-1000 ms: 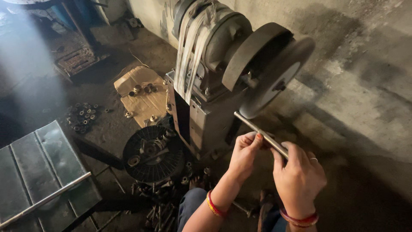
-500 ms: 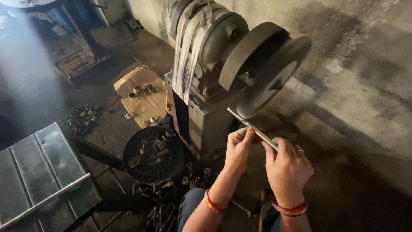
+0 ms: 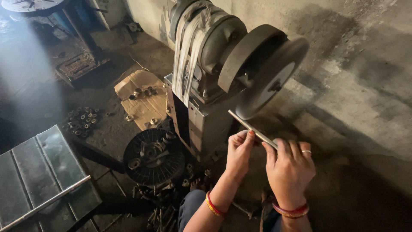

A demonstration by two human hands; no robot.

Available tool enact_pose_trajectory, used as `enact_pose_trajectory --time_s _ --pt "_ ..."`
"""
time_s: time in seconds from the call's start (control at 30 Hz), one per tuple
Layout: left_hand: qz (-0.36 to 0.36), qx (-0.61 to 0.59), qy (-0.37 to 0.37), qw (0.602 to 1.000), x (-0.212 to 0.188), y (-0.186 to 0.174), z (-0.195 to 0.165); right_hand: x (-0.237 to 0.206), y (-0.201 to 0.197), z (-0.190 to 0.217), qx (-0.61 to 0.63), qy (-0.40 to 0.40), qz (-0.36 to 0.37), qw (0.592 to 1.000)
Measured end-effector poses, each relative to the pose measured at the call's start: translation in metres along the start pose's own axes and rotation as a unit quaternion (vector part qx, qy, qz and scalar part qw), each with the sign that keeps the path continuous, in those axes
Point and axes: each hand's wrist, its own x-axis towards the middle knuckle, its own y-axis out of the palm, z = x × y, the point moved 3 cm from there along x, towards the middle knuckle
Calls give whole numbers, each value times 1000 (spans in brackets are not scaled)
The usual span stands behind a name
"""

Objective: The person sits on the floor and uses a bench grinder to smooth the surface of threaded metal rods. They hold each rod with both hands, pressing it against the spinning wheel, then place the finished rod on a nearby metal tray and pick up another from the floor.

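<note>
Both hands grip one thin metal rod [image 3: 253,129]: the left hand [image 3: 239,151] pinches it from below near the middle, the right hand [image 3: 288,167] is wrapped around its near end. Its far tip touches the lower rim of the nearer of two grinding wheels [image 3: 270,81]. On the floor, a cardboard sheet [image 3: 141,101] carries several small metal nuts, and a round black dish [image 3: 153,155] holds more parts.
</note>
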Motion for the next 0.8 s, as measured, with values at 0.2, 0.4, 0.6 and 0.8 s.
enact_pose_trajectory --time_s 0.2,0.4,0.6,0.8 --pt "-9 -46 -22 999 2 -2 -5 4 7 4 24 -13 13 1000" --pt "-3 -31 -35 999 -4 1 -5 0 2 0 33 7 24 999" --pt "-7 -7 -3 1000 1 -4 1 0 10 4 39 44 15 998" --pt "-18 -38 -15 999 6 -6 4 -1 25 9 37 25 20 999"
